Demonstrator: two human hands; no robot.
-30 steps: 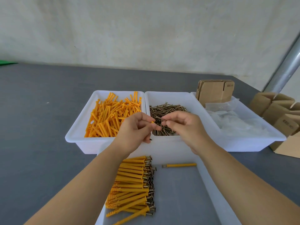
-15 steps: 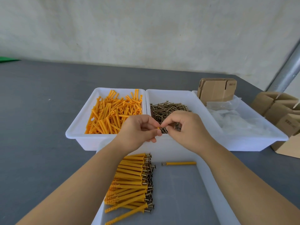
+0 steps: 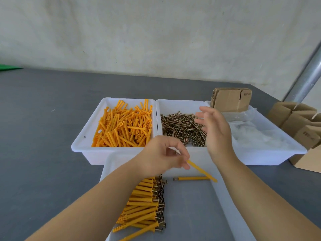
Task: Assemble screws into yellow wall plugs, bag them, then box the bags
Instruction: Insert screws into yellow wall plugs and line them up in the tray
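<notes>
Fingers [image 3: 182,164] of the left hand [image 3: 161,155] pinch a light, stiff assembled plug [image 3: 202,172] at its head end; right hand [image 3: 215,129], at 1 o'clock, is spread, empty.

Yellow wall plug [image 3: 201,170] tilted above near tray, screws [image 3: 182,129] heaped behind

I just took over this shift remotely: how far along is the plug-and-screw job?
Done: a stack of assembled plugs lies in the near tray, plus one loose. In hand: the left hand pinches another yellow plug over that tray; the right hand hangs open above the screws. Left: many loose plugs, all bagging, all boxing.
</notes>
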